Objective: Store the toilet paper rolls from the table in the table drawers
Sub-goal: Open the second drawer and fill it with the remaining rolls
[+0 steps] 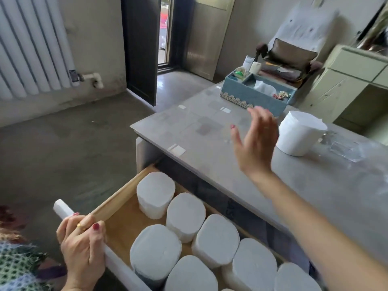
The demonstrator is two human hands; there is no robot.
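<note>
A white toilet paper roll (299, 134) stands upright on the grey table (210, 139). My right hand (255, 141) hovers above the tabletop just left of that roll, fingers spread, holding nothing. The wooden drawer (120, 219) below the table's edge is pulled out. Several white toilet paper rolls (184, 215) stand upright inside it in two rows. My left hand (83, 246) grips the drawer's white front panel (63, 210) at its top edge.
A blue organizer box (241, 95) with tissues and small items sits at the table's far end. Crumpled clear plastic wrap (344, 148) lies right of the roll. A chair and green cabinet (346, 85) stand behind; a radiator (31, 49) and open doorway are at left.
</note>
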